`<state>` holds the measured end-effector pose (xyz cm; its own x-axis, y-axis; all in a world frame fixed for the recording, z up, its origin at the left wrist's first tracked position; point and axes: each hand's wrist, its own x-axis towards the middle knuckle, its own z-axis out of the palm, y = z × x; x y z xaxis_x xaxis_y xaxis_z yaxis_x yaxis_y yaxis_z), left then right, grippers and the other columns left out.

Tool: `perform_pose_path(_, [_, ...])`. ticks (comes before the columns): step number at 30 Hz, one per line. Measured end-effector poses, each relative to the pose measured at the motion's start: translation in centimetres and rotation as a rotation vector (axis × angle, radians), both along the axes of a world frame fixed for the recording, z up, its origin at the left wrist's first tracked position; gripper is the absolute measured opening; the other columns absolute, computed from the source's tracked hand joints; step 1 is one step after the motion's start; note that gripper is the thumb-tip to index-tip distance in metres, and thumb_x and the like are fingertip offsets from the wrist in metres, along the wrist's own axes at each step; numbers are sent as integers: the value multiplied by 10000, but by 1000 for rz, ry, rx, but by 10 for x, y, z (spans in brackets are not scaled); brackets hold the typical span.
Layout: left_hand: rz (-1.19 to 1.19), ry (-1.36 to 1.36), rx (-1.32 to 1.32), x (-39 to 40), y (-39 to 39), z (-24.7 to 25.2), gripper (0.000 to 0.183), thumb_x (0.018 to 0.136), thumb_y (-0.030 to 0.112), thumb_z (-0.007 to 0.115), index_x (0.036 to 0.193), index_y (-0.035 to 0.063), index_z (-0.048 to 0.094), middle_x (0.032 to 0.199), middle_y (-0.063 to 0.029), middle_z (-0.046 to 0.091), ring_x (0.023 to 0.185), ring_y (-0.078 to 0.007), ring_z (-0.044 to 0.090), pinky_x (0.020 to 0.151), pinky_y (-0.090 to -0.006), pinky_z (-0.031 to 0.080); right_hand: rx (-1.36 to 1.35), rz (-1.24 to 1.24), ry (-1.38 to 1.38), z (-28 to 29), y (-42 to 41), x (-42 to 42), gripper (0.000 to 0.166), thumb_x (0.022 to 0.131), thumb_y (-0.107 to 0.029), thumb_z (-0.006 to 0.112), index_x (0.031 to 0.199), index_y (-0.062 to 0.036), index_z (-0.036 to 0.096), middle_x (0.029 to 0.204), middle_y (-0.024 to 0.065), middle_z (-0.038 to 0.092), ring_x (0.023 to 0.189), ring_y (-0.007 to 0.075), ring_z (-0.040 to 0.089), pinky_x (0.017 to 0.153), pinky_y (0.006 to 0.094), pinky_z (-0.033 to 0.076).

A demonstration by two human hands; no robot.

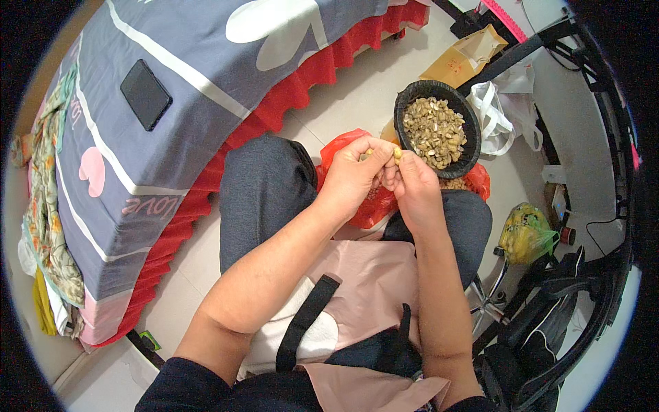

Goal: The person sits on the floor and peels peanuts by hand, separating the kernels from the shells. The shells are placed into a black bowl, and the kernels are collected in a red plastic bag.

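Before me my left hand [355, 172] and my right hand [416, 183] meet at the fingertips. A small yellowish peanut [397, 154] is pinched between them, and another pale piece [366, 154] shows within my left hand. Just beyond my right hand, a black-lined round bin [472, 139] holds many peanut shells [434, 131]. Under my hands lies a red plastic bag [368, 211] with small reddish kernels, partly hidden by my fingers. More red plastic [479, 180] with pale brown pods [454, 184] shows below the bin.
A bed [170, 154] with a red ruffle stands at left, a phone [146, 95] on it. Beyond the bin are a paper bag [461, 56] and a white bag [491, 118]. At right are a bag of yellow fruit [525, 234] and a black chair [525, 340].
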<state>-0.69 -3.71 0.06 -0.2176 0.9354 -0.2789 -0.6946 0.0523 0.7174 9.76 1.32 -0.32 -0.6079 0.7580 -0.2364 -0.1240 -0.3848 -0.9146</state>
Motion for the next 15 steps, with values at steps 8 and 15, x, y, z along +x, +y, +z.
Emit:
perform_pose_path(8, [46, 383, -47, 0, 4, 6, 116, 826, 93, 511, 744, 16, 479, 596, -22, 496, 527, -83, 475, 479, -217, 397, 251, -30, -296, -8, -3, -1, 300, 896, -237, 373, 713, -28, 484, 611, 3, 463, 564, 66, 429, 525, 213, 368])
perform_pose_path(15, [19, 241, -97, 2, 6, -3, 145, 836, 127, 502, 723, 40, 478, 605, -15, 503, 524, -78, 466, 486, -212, 377, 187, -90, -265, -11, -5, -6, 308, 897, -234, 362, 702, -28, 481, 609, 2, 461, 553, 70, 417, 511, 210, 361])
